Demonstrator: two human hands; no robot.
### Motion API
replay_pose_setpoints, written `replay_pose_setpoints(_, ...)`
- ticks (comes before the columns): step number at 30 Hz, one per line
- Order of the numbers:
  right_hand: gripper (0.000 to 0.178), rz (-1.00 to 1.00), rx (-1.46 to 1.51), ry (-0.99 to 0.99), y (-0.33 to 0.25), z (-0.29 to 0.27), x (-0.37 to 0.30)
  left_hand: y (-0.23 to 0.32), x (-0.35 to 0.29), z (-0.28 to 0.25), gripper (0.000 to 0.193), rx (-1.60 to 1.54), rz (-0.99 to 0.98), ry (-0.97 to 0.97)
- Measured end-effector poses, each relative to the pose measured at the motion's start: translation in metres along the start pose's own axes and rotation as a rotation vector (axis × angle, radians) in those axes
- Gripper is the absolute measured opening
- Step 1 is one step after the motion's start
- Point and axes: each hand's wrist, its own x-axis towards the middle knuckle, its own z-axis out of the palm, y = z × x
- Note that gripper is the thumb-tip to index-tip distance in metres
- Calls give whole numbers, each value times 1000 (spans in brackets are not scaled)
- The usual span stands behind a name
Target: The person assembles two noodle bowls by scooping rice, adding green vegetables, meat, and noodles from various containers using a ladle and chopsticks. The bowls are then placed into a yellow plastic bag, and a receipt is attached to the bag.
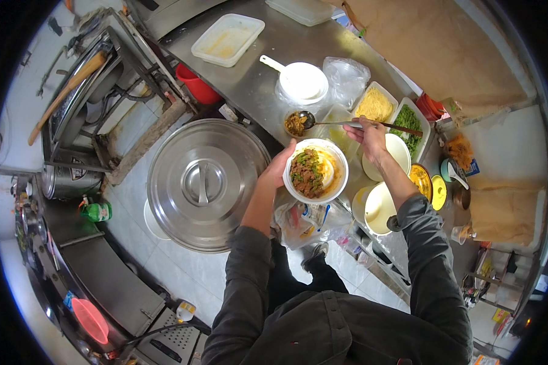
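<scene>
My left hand (pixel 278 168) grips the rim of a white bowl (pixel 338 182) filled with brown meat, green bits and yellow sauce, holding it above the counter edge. My right hand (pixel 369 139) holds a long metal spoon (pixel 329 122) whose scoop rests over a small bowl of brown topping (pixel 295 125) on the steel counter (pixel 256 85). Just right of that hand lie a white tray of shredded yellow food (pixel 375 104) and a tray of chopped greens (pixel 408 121).
A large steel pot with a lid (pixel 204 182) stands left of the bowl. A white ladle-like bowl (pixel 301 81), a clear plastic bag (pixel 347 78) and an empty plastic container (pixel 228 39) sit farther back. Empty white and yellow bowls (pixel 380 207) are stacked at right. Tiled floor lies below.
</scene>
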Motion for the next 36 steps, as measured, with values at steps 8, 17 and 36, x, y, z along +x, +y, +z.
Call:
replay_pose_setpoints(8,35,-56,-80,-75,-2,0,-2,-3,-85,13,62,6,382,498)
replay_pose_setpoints(17,38,-138,24,-58,-30,-7,-45,8,-101,33,65,75,556,762)
replay_pose_setpoints(36,32,-762,-904,-301,-8,-99,-314,-59,-76,111,74,315,324,347)
